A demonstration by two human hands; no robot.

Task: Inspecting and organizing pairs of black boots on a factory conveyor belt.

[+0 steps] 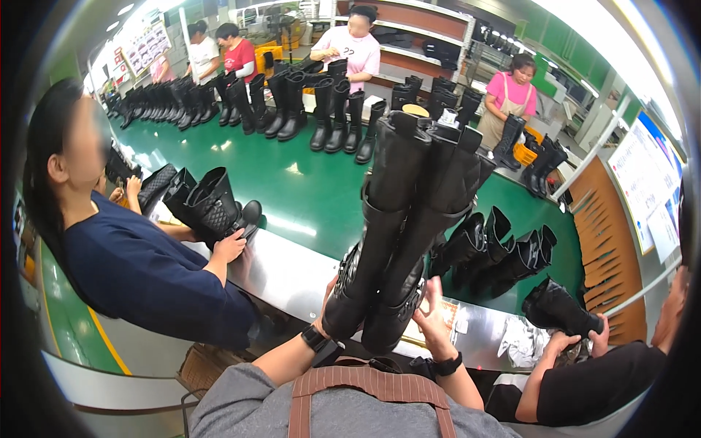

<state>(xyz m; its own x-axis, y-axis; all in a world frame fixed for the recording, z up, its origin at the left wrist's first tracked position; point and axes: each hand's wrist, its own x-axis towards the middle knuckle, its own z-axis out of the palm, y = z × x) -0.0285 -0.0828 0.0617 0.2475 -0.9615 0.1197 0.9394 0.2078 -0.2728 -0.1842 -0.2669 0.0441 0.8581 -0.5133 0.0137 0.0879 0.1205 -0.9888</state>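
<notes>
A pair of tall black boots (398,219) stands upright close in front of me, shafts upward, side by side. Quilted panels and buckled straps show on them. My left hand (326,301) grips the left boot low on its outer side; the boot hides most of its fingers. On the opposite side, my right hand (436,315) is against the lower part of the right boot, fingers pointing up along it. The pair is held between both hands, over the near edge of the metal bench (281,274).
Several black boots (500,244) stand beyond the bench, right of centre. Co-workers on my left (157,248) and right (584,372) each handle a black boot. White crumpled paper (523,342) lies on the bench. Across the green surface (292,190) are rows of boots and more people.
</notes>
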